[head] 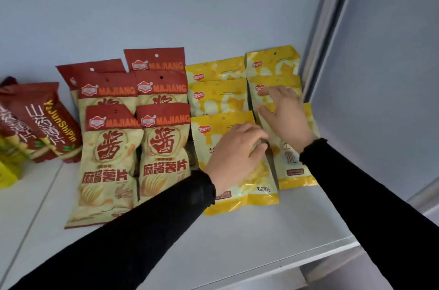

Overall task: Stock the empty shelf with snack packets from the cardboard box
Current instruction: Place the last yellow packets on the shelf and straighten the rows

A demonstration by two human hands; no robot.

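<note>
On the white shelf (237,237), the left hand (235,159) lies on the front yellow packet (259,192) with bent fingers, the right hand (285,114) rests flat on the next yellow packet (294,171), and red-topped chip packets (133,147) stand in rows beside them.
</note>
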